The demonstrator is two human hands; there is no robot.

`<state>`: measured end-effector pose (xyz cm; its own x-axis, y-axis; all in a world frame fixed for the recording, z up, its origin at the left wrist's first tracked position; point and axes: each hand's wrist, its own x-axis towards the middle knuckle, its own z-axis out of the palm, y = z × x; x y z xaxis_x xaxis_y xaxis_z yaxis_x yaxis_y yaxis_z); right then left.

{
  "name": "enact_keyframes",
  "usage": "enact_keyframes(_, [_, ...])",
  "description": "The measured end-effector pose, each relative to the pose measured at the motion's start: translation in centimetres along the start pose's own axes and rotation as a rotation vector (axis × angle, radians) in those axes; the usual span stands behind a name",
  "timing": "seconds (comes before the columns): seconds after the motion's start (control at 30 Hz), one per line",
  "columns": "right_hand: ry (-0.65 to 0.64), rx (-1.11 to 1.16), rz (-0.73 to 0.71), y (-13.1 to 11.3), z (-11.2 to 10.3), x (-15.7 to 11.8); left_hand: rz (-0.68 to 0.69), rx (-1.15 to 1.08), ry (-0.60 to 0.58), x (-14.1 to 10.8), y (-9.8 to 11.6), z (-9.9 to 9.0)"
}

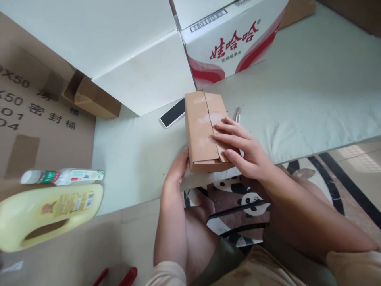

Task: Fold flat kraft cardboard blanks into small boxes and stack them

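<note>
A small brown cardboard box [198, 131] sits on the pale green tablecloth in front of me. Its two top flaps meet along a ragged seam, with torn, whitish patches beside it. My right hand [242, 147] rests on the right flap with its fingers spread across to the seam. At the box's lower left side is my left hand [177, 167], its thumb against the cardboard and its other fingers hidden behind the box. A slim grey metallic tool [237, 114], possibly a cutter, lies just beyond my right fingers. Partly behind the box is a dark flat device with a white edge [173, 114].
A white carton with red lettering [235, 51] and a large white box [145, 75] stand at the back. On the left are a clear bottle [77, 176], a yellow handled jug [71, 202] and a big brown carton [44, 119]. Red handles [128, 277] show below.
</note>
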<state>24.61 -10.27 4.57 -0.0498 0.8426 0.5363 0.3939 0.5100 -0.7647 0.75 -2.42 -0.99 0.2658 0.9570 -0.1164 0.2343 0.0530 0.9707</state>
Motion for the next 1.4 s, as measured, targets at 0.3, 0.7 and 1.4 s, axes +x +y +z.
enact_keyframes(0.3, [-0.181,0.007,-0.086,0.7,1.4,0.3,0.661,0.144,0.232,-0.3,2.7,-0.9])
enact_keyframes(0.7, [-0.022,-0.615,0.656,6.1,0.4,0.0,0.739,0.262,0.297,-0.4,1.5,0.4])
enact_keyframes(1.4, [0.369,0.251,0.167,-4.0,-0.9,0.3,0.888,0.389,0.453,-2.1,3.1,5.3])
